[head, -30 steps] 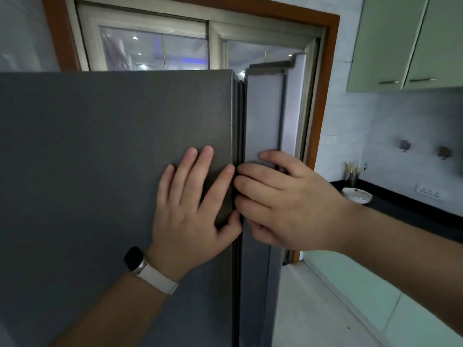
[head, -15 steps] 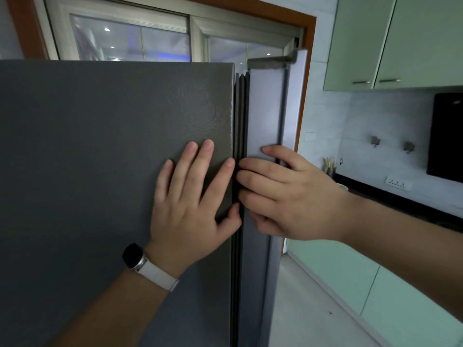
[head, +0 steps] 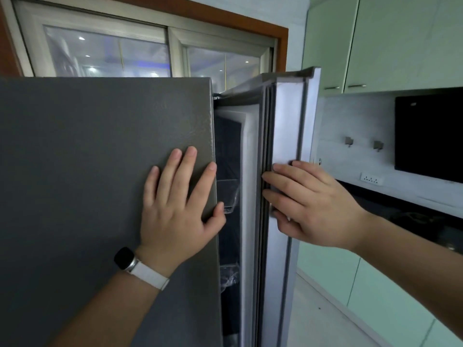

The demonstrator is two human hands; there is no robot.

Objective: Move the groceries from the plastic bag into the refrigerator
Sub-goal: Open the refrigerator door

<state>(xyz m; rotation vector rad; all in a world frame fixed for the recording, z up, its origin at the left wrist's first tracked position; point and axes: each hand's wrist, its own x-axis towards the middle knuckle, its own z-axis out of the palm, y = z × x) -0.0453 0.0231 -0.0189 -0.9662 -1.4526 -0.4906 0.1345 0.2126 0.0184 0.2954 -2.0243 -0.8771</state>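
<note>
A dark grey two-door refrigerator fills the left of the head view. Its left door (head: 87, 171) is closed, and my left hand (head: 178, 204) lies flat on it with fingers spread, thumb hooked round the door's right edge. The right door (head: 288, 126) stands partly open. My right hand (head: 313, 204) grips its inner edge at the rubber seal. Through the gap I see a dark interior with clear door shelves (head: 229, 196). No plastic bag or groceries are in view.
Pale green upper cabinets (head: 388, 41) and lower cabinets (head: 375, 296) run along the right wall, with a dark counter (head: 413, 216) between them. A black panel (head: 431, 134) hangs on the wall. A window (head: 112, 53) sits behind the refrigerator. Light floor (head: 320, 321) lies to the right.
My right hand has pulled the right door away from the left one, opening a gap that shows the interior. My left hand has stayed flat on the left door.
</note>
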